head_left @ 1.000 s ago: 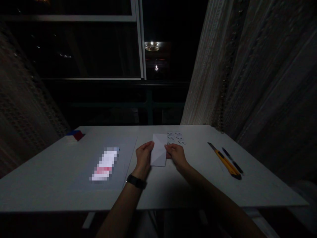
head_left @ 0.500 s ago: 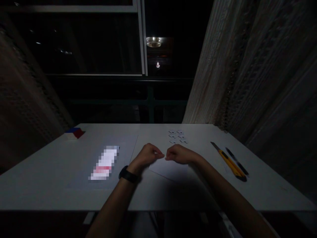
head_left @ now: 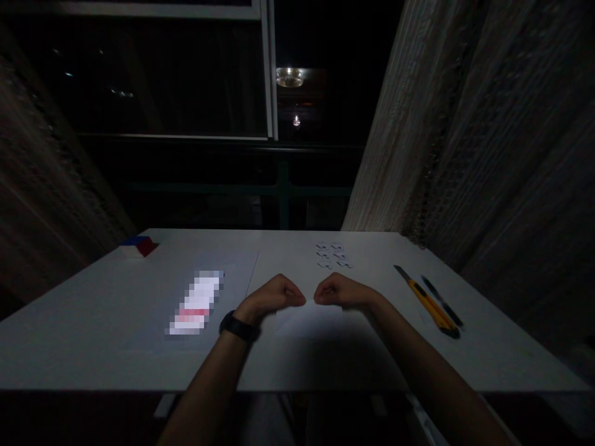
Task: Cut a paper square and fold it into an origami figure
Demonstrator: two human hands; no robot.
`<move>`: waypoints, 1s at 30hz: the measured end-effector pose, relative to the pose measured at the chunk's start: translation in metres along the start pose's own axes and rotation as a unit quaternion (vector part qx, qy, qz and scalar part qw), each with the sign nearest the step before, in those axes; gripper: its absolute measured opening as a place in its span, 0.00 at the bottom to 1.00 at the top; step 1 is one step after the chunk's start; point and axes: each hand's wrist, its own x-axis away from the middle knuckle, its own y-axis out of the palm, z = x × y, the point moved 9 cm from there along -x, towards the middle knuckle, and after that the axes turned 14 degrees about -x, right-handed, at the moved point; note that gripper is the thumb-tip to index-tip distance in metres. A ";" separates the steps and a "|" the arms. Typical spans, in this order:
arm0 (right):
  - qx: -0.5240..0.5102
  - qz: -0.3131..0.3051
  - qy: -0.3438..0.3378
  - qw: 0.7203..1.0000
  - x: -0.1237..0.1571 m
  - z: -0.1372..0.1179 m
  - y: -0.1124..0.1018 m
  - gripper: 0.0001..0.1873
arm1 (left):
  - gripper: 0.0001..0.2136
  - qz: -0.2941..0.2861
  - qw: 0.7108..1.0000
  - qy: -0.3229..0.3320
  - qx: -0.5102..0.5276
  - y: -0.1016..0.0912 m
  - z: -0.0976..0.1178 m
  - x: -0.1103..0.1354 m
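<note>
A sheet of white paper (head_left: 309, 322) is pinched along its far edge by both hands, above the front middle of the white table. My left hand (head_left: 276, 292), with a dark watch (head_left: 239, 326) on its wrist, grips the edge between thumb and fingers. Close beside it, my right hand (head_left: 341, 290) pinches the same edge, its fingertips a small gap away from the left ones. The hands partly cover the paper's far corners. Just beyond them lie several small cut-out pieces with dark marks (head_left: 331, 254), set in two columns.
On the right lie a yellow utility knife (head_left: 432, 307), blade showing, and a dark pen (head_left: 441, 301). A lit phone-like screen (head_left: 195, 303), blurred out, rests on a large sheet (head_left: 144, 322) at left. A blue, red and white cube (head_left: 138, 246) stands at the table's far left.
My hands have come slightly nearer, with their fingertips a little further apart. The paper has turned so that its near edge now runs roughly level instead of slanting.
</note>
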 end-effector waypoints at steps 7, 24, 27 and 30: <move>-0.037 -0.015 0.021 0.999 -0.005 0.006 0.010 0.10 | 0.11 -0.093 0.994 0.040 -0.048 0.027 0.001 -0.005; -0.131 -0.068 0.101 0.984 0.030 0.004 -0.015 0.14 | 0.05 -0.021 0.999 0.000 0.030 -0.004 0.000 0.003; -0.147 -0.019 0.083 0.985 0.033 0.000 -0.033 0.17 | 0.07 -0.007 0.999 -0.012 0.038 -0.010 -0.009 0.002; -0.216 0.143 -0.009 0.966 0.026 -0.008 -0.056 0.22 | 0.10 0.023 0.999 -0.003 0.048 -0.011 -0.012 -0.003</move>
